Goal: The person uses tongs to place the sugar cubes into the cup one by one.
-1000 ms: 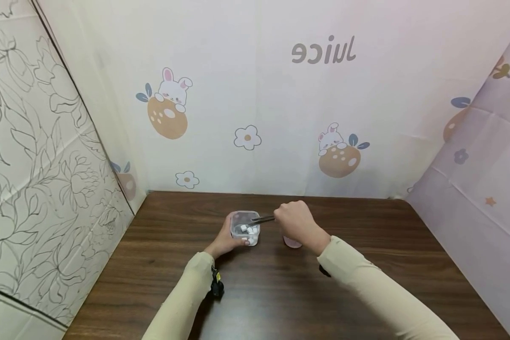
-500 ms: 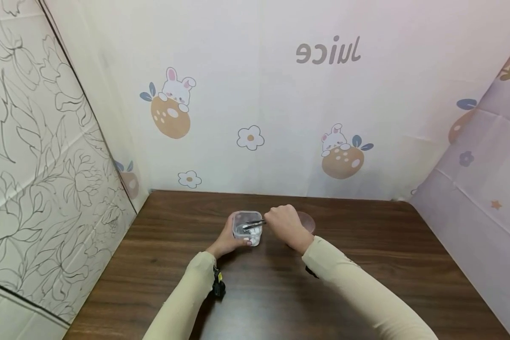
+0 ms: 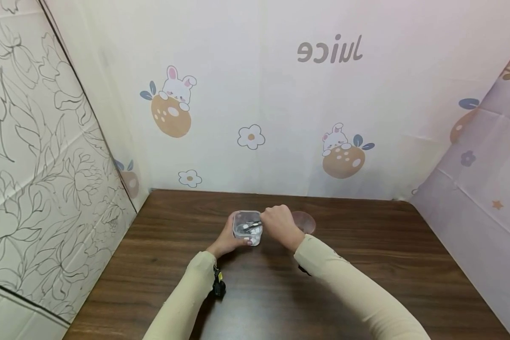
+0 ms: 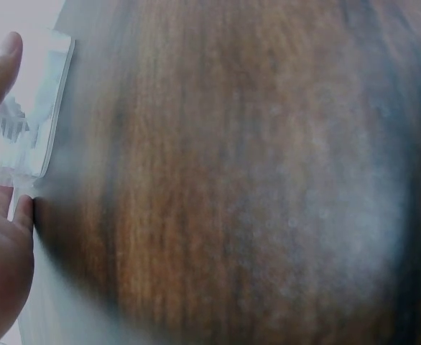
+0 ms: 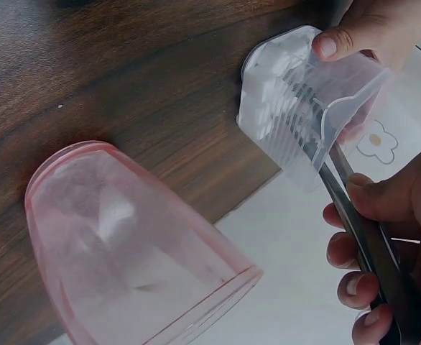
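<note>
In the head view, my left hand (image 3: 228, 239) holds a clear square plastic box (image 3: 247, 216), thumb on its near side. White cubes (image 5: 266, 83) lie in its bottom. My right hand (image 3: 282, 225) grips dark metal tongs (image 5: 345, 210), whose tips reach inside the box; the right wrist view shows thumb and fingers curled round the two arms. Whether a cube sits between the tips I cannot tell. A see-through pink cup (image 5: 135, 237) stands upright just right of the box, partly hidden behind my right hand in the head view.
The brown wood-grain table (image 3: 255, 297) carries all of this. A printed cloth (image 3: 255, 94) hangs along its back edge, and more cloths (image 3: 493, 189) close off the sides. Black wrist cameras (image 3: 218, 283) sit at the cuffs.
My right hand has moved left with the tongs, bringing the tips deeper into the box and exposing more of the pink cup. The left hand keeps its hold on the box.
</note>
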The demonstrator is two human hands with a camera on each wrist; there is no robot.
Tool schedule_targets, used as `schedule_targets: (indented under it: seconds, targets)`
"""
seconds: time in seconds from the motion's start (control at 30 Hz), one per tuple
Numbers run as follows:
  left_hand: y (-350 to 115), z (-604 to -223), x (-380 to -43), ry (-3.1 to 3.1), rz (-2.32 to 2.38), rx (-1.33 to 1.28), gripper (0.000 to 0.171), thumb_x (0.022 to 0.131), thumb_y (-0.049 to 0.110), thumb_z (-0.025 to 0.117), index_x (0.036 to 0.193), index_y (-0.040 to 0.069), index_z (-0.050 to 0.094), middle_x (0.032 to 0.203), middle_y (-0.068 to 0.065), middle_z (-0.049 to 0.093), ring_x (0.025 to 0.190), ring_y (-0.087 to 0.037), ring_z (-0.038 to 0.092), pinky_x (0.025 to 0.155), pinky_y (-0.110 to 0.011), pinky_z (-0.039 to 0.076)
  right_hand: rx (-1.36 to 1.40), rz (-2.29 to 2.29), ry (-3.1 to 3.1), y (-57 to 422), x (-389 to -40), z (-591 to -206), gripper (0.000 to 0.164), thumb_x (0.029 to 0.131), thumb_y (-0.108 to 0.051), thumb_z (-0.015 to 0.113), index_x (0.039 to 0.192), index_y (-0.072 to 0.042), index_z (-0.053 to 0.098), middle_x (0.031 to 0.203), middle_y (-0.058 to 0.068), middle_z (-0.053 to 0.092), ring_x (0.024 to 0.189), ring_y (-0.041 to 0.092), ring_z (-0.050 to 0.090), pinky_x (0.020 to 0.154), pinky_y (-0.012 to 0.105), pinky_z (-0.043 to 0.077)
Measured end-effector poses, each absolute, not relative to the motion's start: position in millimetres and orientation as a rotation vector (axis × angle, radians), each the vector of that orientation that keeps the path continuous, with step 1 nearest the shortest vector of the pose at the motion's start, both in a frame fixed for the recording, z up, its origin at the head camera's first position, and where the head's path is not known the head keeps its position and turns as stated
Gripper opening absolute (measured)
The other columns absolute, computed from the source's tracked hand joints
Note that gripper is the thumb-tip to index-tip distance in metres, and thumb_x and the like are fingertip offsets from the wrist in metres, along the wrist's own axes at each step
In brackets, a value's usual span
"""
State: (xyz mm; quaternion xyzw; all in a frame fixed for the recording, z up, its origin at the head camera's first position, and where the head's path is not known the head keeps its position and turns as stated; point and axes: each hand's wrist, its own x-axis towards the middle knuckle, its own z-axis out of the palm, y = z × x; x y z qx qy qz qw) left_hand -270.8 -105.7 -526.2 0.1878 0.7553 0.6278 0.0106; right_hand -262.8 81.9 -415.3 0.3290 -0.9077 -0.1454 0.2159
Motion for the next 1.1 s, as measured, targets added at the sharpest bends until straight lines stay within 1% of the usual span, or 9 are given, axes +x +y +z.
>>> schedule_targets:
  seconds: [0.1,0.2,0.47,0.6,0.7,0.73,0.9,1.0,1.1]
  targets:
    - [-105.7,-515.8,-265.8,2.296,1.994,0.607,0.1,0.064,-0.009,0.081,0.141,-0.009,0.018,0.138,-0.035,0.031,0.124,-0.049,0.033,0.106,-0.058,0.021,0.914,-0.409,-2.497,80.0,-261.6,-415.1,0.03,0.075,0.0,0.068,0.052,-0.016,0.057,0.049,-0.002,0.05,0.042,0.01,0.044,0.039,0.029,0.04]
    - [-105.5,-511.4,-263.6,2.268,2.006,0.597,0.099,0.064,-0.01,0.08,0.142,-0.01,0.018,0.138,-0.036,0.03,0.125,-0.05,0.032,0.107,-0.058,0.019,0.914,-0.427,-2.483,78.4,-260.9,-415.4,0.03,0.075,-0.001,0.068,0.052,-0.017,0.057,0.05,-0.002,0.051,0.043,0.01,0.046,0.039,0.03,0.041]
    - [-104.7,-535.8,-274.5,2.388,1.953,0.626,0.1,0.066,0.005,0.083,0.143,0.001,0.021,0.137,-0.024,0.038,0.122,-0.036,0.04,0.105,-0.047,0.028,0.91,-0.45,-2.479,76.1,-259.9,-415.8,0.028,0.072,-0.003,0.068,0.052,-0.017,0.056,0.051,-0.002,0.053,0.044,0.012,0.05,0.04,0.03,0.042]
    - [-105.7,-540.0,-276.0,2.403,1.97,0.692,0.099,0.066,0.012,0.084,0.143,0.002,0.022,0.135,-0.022,0.039,0.119,-0.032,0.042,0.103,-0.041,0.03,0.903,-0.46,-2.482,75.6,-260.6,-416.0,0.026,0.072,-0.004,0.068,0.053,-0.018,0.057,0.052,-0.002,0.054,0.045,0.013,0.05,0.04,0.03,0.042]
    - [-105.4,-538.4,-276.1,2.401,1.945,0.638,0.101,0.066,0.009,0.084,0.144,0.002,0.02,0.136,-0.021,0.038,0.121,-0.032,0.041,0.105,-0.042,0.029,0.903,-0.46,-2.482,75.7,-261.3,-416.8,0.026,0.073,-0.004,0.068,0.054,-0.018,0.057,0.052,-0.002,0.054,0.045,0.013,0.05,0.04,0.03,0.042]
    - [-105.0,-536.7,-275.4,2.388,1.943,0.604,0.102,0.065,0.006,0.084,0.144,0.002,0.02,0.138,-0.022,0.038,0.122,-0.033,0.04,0.105,-0.046,0.027,0.904,-0.461,-2.483,75.8,-261.2,-416.9,0.026,0.073,-0.004,0.068,0.054,-0.017,0.057,0.052,-0.002,0.053,0.044,0.013,0.05,0.04,0.03,0.042]
    - [-104.2,-522.5,-268.2,2.345,1.949,0.579,0.101,0.065,-0.005,0.081,0.143,-0.005,0.018,0.138,-0.031,0.033,0.124,-0.044,0.035,0.106,-0.057,0.023,0.913,-0.471,-2.509,76.8,-261.8,-419.7,0.026,0.074,-0.004,0.067,0.054,-0.018,0.058,0.052,-0.002,0.053,0.044,0.013,0.049,0.04,0.03,0.042]
    - [-105.2,-512.4,-262.5,2.307,1.98,0.585,0.099,0.064,-0.008,0.08,0.141,-0.009,0.018,0.137,-0.035,0.032,0.124,-0.048,0.034,0.105,-0.059,0.022,0.914,-0.482,-2.52,77.2,-261.9,-419.8,0.023,0.074,-0.005,0.068,0.056,-0.018,0.06,0.053,-0.002,0.054,0.045,0.013,0.05,0.04,0.031,0.042]
    - [-105.1,-511.8,-261.3,2.329,1.976,0.575,0.099,0.063,-0.009,0.08,0.142,-0.009,0.018,0.137,-0.033,0.033,0.124,-0.046,0.034,0.105,-0.058,0.023,0.914,-0.484,-2.519,77.8,-260.8,-416.6,0.023,0.074,-0.006,0.068,0.056,-0.018,0.061,0.053,-0.002,0.054,0.044,0.012,0.048,0.04,0.031,0.042]
